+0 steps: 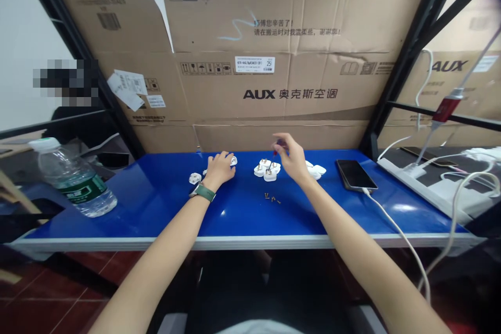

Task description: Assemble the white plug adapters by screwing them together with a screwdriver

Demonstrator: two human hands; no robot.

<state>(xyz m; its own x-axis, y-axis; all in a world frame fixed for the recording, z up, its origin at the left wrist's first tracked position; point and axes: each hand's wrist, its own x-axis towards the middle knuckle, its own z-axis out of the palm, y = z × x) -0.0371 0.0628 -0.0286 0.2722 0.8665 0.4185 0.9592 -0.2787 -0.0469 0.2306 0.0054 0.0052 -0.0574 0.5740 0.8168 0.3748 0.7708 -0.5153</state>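
Observation:
My right hand point(291, 155) pinches a small red-handled screwdriver point(275, 151) above a cluster of white plug parts point(269, 172) with brass-coloured pins. Just right of that hand, more white plug pieces point(316, 169) lie on the blue table. My left hand point(221, 168) reaches over other white parts at the left, its fingers spread and touching a white piece point(234, 160); whether it grips that piece is unclear. Another white plug part point(194, 178) lies beside my left wrist. Several small brass screws point(273, 199) lie between my arms.
A water bottle point(80, 180) stands tilted in view at the left. On the right are a black phone point(356, 174) with a white cable point(395, 224) and a white power strip point(422, 188). A cardboard sheet point(219, 107) rises behind the blue table point(152, 209).

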